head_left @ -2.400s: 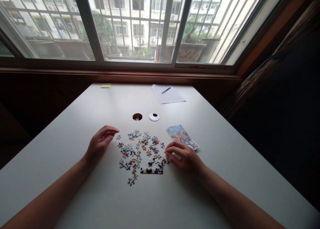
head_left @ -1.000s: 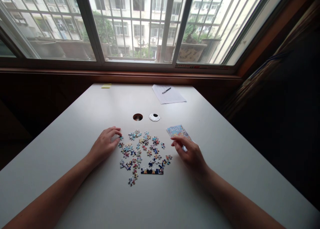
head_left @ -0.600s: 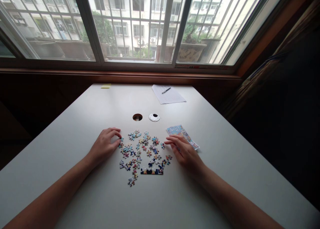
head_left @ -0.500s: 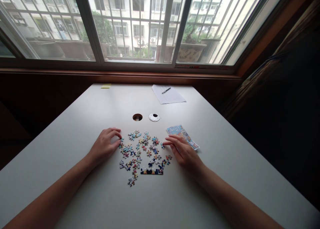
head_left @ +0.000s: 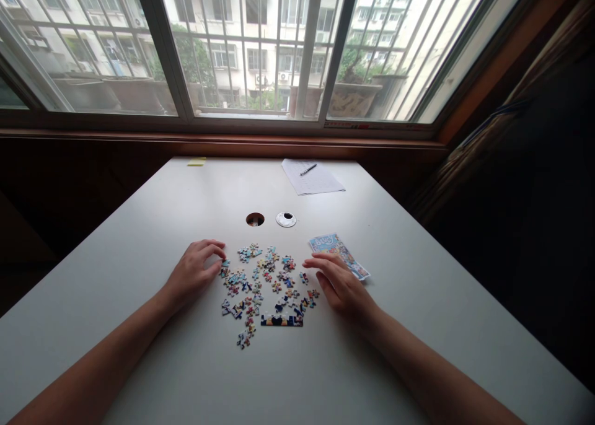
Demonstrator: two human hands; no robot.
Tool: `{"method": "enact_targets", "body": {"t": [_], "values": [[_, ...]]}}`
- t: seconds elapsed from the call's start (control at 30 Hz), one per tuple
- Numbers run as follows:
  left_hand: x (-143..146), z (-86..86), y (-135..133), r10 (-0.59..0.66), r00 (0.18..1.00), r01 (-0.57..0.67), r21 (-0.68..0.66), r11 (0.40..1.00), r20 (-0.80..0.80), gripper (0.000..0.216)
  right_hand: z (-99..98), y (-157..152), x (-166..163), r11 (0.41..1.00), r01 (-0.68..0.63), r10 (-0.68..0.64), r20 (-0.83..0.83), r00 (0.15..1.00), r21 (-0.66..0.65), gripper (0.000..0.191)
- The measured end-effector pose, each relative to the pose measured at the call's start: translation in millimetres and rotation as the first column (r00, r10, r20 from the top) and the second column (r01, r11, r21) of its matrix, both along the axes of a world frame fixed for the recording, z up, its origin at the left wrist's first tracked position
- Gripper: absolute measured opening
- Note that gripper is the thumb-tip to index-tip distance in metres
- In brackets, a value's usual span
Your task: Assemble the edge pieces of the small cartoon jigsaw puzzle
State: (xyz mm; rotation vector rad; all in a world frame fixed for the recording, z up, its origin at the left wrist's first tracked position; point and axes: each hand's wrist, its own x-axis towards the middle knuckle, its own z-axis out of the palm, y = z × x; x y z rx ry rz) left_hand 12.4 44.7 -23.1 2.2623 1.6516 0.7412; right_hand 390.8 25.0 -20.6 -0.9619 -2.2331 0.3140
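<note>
The left hand point(head_left: 198, 267) curls its fingers at a jigsaw piece point(head_left: 225, 264); whether it pinches it, I cannot tell. The right hand point(head_left: 341, 285), thumb and fingers apart, appears to hold nothing, beside a lone piece point(head_left: 304, 277) and partly covering the picture leaflet point(head_left: 331, 244), probably laid there for glancing at. Between the hands, loose jigsaw pieces point(head_left: 270, 261) spread across the desk point(head_left: 260, 388), likely so each shows; the joined strip point(head_left: 282, 320) lies nearer the wearer, seemingly within both hands' reach.
</note>
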Motion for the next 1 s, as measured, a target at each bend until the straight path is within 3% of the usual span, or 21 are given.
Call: {"method": "enact_targets", "body": {"t": [0.23, 0.6, 1.0], "values": [[0.5, -0.7, -0.3, -0.002, 1.000, 0.003, 0.019, 1.000, -0.008, 0.021, 1.8, -5.3, -5.0, 0.998, -0.005, 0.016, 0.188, 0.982, -0.058, 0.054], [1.1, 0.1, -1.3, 0.001, 1.000, -0.001, 0.021, 1.000, -0.022, 0.022, 0.3, -2.7, -4.0, 1.000, -0.001, 0.003, 0.121, 0.993, -0.011, 0.041], [-0.4, -2.0, -0.2, -0.016, 0.999, 0.018, 0.041, 0.999, -0.033, 0.020, 0.5, -1.1, -2.9, 0.997, -0.071, 0.066, 0.119, 0.991, 0.038, 0.040]]}}
